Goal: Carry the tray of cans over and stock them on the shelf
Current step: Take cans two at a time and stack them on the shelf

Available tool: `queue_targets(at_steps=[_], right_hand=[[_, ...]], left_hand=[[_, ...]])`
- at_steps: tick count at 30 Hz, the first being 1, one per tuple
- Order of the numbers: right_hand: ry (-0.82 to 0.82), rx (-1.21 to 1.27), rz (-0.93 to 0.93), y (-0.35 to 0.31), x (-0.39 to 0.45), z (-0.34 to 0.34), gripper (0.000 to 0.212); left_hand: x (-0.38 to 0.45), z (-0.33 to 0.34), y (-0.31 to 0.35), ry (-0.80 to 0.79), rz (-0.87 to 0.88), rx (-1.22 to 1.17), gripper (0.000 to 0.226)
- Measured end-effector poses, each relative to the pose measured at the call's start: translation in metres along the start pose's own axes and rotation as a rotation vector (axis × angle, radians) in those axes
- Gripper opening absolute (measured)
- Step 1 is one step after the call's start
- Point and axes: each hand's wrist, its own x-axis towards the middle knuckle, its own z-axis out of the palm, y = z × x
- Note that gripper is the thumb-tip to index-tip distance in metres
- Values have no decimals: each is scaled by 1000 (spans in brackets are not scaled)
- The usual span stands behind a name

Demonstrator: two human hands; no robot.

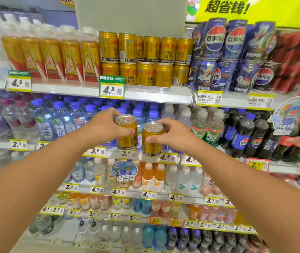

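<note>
- Currently, the left hand [107, 125] grips a gold Red Bull can [127, 132]; its fingers [115, 112] curl over the far rim and the thumb presses the near side wall.
- The right hand [172, 134] grips a second gold Red Bull can [152, 139]; its thumb lies across the can body and the fingers wrap the far side.
- Both cans are upright, held side by side in the air, close together, in front of the row of blue-capped water bottles [76, 117].
- The left can sits slightly higher than the right can.
- The top shelf [145, 94], above the hands, carries the stocked Red Bull cans [145, 59], stacked in two tiers.
- A green-and-yellow price tag [111, 87] reading 4.5 hangs on the shelf edge below that stack.
- Gold-and-red bottles [52, 57] stand to the left of the stack; Pepsi multipacks [234, 55] stand to its right.
- The tray is not in view.
</note>
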Motion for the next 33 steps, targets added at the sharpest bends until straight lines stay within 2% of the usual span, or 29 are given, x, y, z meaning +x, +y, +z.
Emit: queue_targets(at_steps=[2, 6, 10, 14, 18, 21, 23, 26, 29, 33], right_hand=[[10, -15, -16, -19, 7, -18, 69], [78, -10, -43, -52, 29, -49, 79], [163, -40, -39, -80, 46, -72, 78], [222, -64, -41, -111, 54, -92, 55], [286, -103, -41, -131, 65, -108, 44], [317, -161, -61, -142, 78, -122, 52], [316, -165, -60, -149, 85, -131, 57], [337, -190, -63, -158, 92, -143, 77], [341, -170, -66, -164, 94, -153, 64], [382, -174, -21, -164, 99, -162, 81]], left_hand=[[12, -13, 18, -11, 21, -18, 58], [41, -40, 46, 13, 91, -14, 67], [73, -63, 68, 45, 154, 3, 60], [96, -80, 88, 79, 206, -18, 83], [110, -91, 112, 100, 248, -21, 77], [120, -97, 129, 108, 247, -66, 64], [124, -100, 141, 134, 241, -62, 70], [129, -105, 156, 189, 237, 3, 69], [135, -107, 166, 198, 218, 27, 79], [140, -102, 175, 194, 184, -5, 86]])
